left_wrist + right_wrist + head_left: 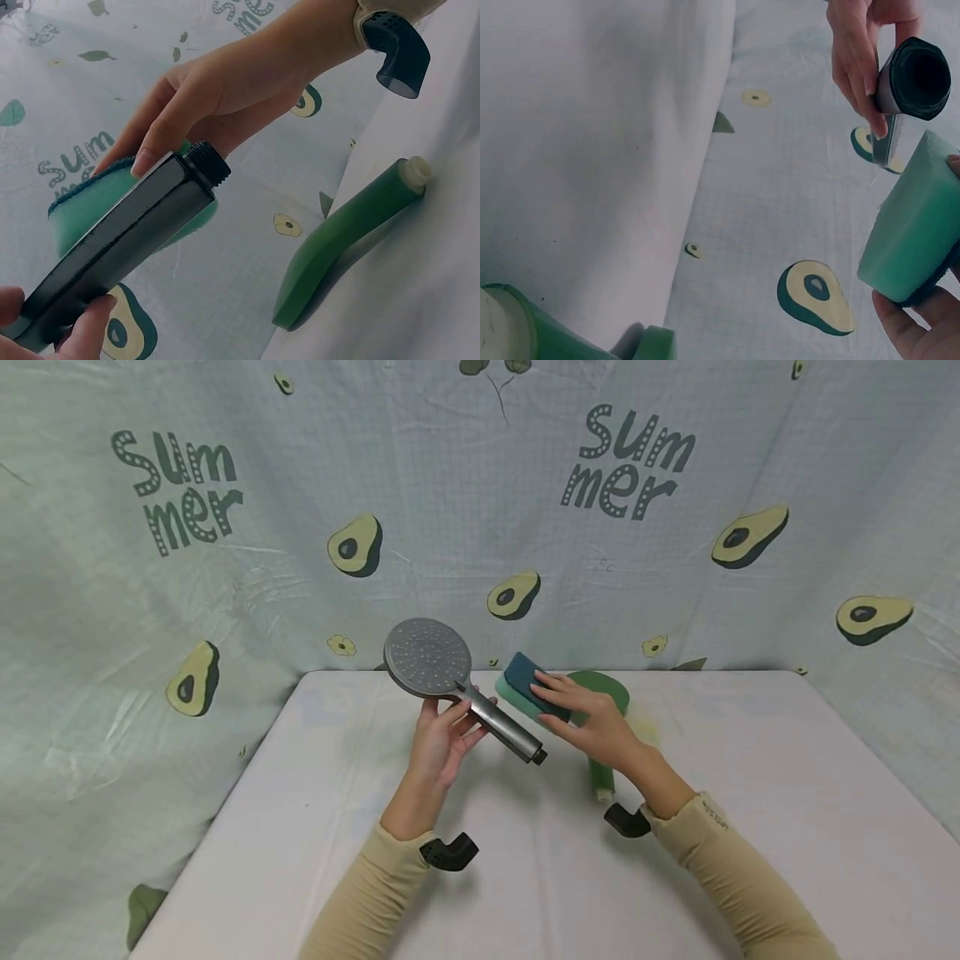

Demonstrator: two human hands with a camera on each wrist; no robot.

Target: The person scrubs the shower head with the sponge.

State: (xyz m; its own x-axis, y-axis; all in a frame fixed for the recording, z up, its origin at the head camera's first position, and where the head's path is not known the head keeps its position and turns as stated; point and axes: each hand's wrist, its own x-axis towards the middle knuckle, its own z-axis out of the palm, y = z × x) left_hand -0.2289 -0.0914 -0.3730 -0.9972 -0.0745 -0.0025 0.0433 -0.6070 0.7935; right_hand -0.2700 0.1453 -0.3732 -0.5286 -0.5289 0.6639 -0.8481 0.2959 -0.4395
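A grey shower head (427,657) is held up above the table, its handle gripped near the neck by my left hand (438,747). The threaded end of its handle (127,240) points toward my right side. My right hand (596,722) pinches a sponge (517,693), light green foam with a dark blue scouring layer, just right of the handle. In the right wrist view the sponge (915,225) and the handle end (919,79) are apart. The foam side faces the shower head.
A green shower head (602,689) lies on the white table (360,860) behind and below my right hand, its pale connector (603,795) toward me. A curtain (450,510) with avocado prints hangs behind the table.
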